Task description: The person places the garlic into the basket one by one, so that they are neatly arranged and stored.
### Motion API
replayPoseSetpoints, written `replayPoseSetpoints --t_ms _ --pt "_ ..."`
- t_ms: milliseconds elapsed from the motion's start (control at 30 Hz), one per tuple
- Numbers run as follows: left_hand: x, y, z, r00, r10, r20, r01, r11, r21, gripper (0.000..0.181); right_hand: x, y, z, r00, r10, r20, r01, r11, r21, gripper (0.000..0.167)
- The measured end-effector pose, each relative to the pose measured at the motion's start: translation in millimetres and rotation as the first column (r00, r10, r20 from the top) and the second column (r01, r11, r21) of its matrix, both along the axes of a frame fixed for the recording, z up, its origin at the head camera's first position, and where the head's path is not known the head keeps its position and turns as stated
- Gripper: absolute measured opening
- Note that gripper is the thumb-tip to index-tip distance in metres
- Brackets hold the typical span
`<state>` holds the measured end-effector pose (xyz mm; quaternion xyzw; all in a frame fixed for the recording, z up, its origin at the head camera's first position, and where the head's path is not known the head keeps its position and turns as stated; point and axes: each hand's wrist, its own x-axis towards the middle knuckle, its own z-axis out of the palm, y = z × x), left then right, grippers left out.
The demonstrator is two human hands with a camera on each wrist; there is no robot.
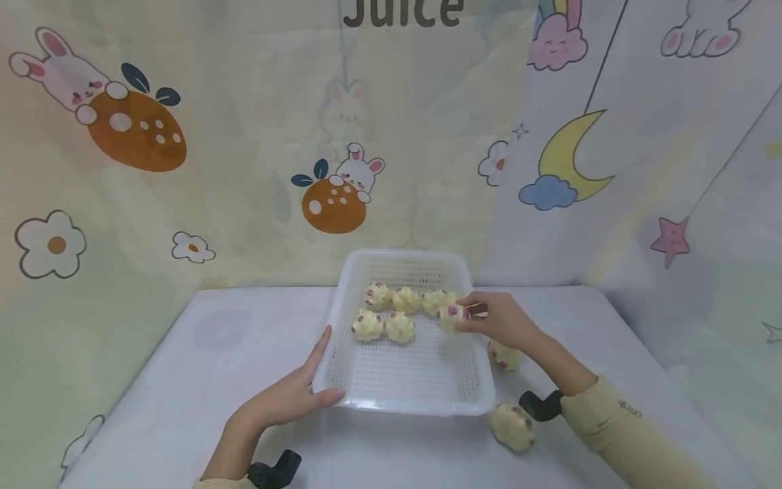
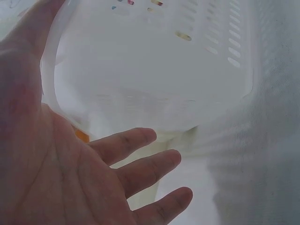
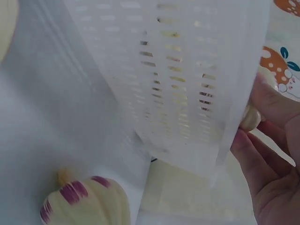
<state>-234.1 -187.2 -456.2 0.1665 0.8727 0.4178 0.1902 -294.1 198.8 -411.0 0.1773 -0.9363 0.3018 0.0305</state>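
A white plastic basket [image 1: 403, 401] with slotted walls stands in the middle of the table. Several pale garlic bulbs [image 1: 400, 327] with purple streaks lie inside it in two rows. My right hand [image 1: 501, 319] pinches another garlic bulb [image 1: 453, 315] between thumb and fingers, over the basket's right side; the right wrist view shows this bulb [image 3: 251, 118] partly hidden by the basket wall. At the front left corner, my left hand [image 1: 293, 394] touches the basket with fingers spread. In the left wrist view, three fingers [image 2: 150, 173] extend free of the basket wall.
Two garlic bulbs lie on the table right of the basket: one near its side [image 1: 504, 355], partly under the right forearm, and another garlic bulb [image 1: 512, 428] closer to the front. A printed cloth [image 1: 244, 170] hangs behind the white table [image 1: 232, 353].
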Motion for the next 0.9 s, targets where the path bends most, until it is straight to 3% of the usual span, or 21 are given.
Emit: replayPoseSetpoints --t_ms 200,367,900 --pt "-0.9 -1.5 0.8 1.000 0.017 -0.008 -0.017 1.000 -0.013 0.100 -13.1 -4 12.5 0.997 0.013 0.079 -0.017 0.999 0.048 0.045" --pt "-0.1 -1.4 -0.5 1.000 0.023 -0.007 -0.023 1.000 -0.008 0.102 -18.7 -10 13.5 0.991 0.006 0.135 -0.017 0.996 0.084 0.047" --pt "1.2 0.4 -1.0 1.000 0.007 -0.021 -0.007 1.000 0.002 0.101 -18.4 -32 2.6 0.996 -0.027 0.081 0.015 0.989 0.144 0.038"
